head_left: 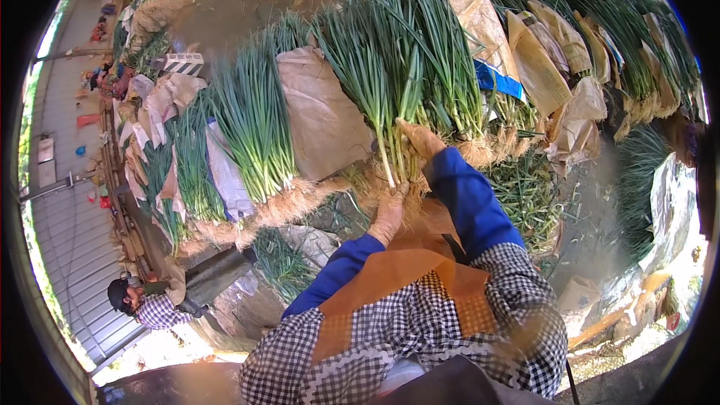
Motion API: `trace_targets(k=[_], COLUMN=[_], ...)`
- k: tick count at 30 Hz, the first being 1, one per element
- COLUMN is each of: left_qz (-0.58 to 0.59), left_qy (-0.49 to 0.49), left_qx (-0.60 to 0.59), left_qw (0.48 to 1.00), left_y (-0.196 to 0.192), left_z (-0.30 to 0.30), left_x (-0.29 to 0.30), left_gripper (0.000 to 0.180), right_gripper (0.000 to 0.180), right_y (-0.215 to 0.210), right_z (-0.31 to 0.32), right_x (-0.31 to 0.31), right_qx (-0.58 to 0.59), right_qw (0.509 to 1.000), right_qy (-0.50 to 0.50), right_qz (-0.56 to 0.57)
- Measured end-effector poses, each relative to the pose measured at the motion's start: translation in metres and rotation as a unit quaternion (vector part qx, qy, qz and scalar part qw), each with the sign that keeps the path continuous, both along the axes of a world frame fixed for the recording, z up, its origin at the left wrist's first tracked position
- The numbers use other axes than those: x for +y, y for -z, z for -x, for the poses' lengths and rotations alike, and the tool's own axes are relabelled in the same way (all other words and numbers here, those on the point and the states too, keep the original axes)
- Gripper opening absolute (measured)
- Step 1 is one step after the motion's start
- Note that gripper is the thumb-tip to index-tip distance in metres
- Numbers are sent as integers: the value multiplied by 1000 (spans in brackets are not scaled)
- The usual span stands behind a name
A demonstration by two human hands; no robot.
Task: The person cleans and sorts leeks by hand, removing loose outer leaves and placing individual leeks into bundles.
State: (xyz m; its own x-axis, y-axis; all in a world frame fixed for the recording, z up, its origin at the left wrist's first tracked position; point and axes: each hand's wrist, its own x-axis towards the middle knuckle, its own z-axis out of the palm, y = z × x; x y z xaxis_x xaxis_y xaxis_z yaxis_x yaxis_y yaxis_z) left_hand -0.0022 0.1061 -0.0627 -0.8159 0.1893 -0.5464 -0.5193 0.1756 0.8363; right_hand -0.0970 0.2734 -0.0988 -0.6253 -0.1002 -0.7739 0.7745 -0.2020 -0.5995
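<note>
A bunch of green onions (pixel 397 67) with long green leaves, white stalks and tan roots stands in front of me. My right hand (pixel 420 137) grips the stalks near their lower part. Below it, my left hand (pixel 390 214) holds the rooty base of the same bunch. Both arms wear blue sleeves, and an orange apron over checked cloth fills the lower middle of the view.
More green onion bundles (pixel 251 120) lie in rows to the left and right, separated by brown paper sacks (pixel 322 112). Loose green trimmings (pixel 525 195) cover the ground at right. Another person (pixel 150 304) in a cap and checked shirt sits at lower left.
</note>
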Motion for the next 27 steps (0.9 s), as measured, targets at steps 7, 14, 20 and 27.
trace_targets(k=[7,14,20,27], left_qz=[-435,-374,-265,-352], left_qy=[-165,-176,-215,-234], left_qx=[-348,-417,-322,-339], left_qw=[814,810,883,841], left_y=[36,41,28,-20], left_z=[-8,-12,-10,-2], left_x=[-38,-38,-7,-9], left_gripper=[35,38,23,27], right_gripper=[31,27,34,26], right_y=[5,-78,-15,61], right_z=[1,-84,-28,-42], right_x=[-8,2,25,5], right_qx=[117,164,192,89], right_qw=[986,967,964,991], right_qy=[102,-193,84,82], right_qz=[60,38,-164,55])
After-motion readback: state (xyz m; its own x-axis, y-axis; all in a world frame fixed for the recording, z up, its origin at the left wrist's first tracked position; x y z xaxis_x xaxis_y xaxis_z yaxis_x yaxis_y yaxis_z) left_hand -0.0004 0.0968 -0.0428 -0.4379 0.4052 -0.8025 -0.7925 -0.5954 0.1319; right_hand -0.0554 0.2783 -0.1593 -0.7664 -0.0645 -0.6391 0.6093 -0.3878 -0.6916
